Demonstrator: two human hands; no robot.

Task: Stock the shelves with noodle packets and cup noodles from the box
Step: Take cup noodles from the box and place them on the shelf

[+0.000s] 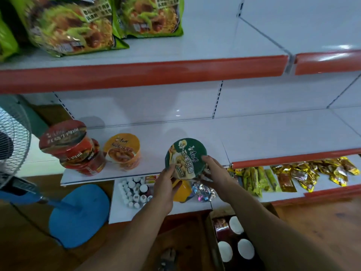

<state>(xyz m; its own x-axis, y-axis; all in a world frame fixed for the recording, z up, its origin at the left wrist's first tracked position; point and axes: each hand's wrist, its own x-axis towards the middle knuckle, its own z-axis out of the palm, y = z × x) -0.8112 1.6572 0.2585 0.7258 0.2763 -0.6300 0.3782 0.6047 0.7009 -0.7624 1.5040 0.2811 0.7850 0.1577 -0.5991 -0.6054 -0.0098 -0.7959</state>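
Shelving of white metal with red-orange edge strips fills the view. Both hands hold one green-lidded cup noodle (185,157) just above the front edge of the middle shelf (195,130), its lid tipped toward the camera. The left hand (166,184) curls round the cup's left side with the thumb up against the lid's rim; the right hand (216,177) wraps the right side, thumb lying on the lid. An orange-yellow object (182,190) shows just below the cup between the hands; whether it is held or lies on the lower shelf (121,214) I cannot tell.

Further left on the middle shelf stand two stacked red cups (74,151), the upper one leaning, and beside them an orange cup (123,149). Green noodle packets (68,26) rest on the top shelf (214,40).

The box (212,237) sits on the floor at lower right, below the right forearm, with white round cup bottoms (236,224) showing inside. The lower shelf carries small white-capped bottles (132,192) and yellow snack packets (254,178). A fan (11,141) on a blue base stands at the left.
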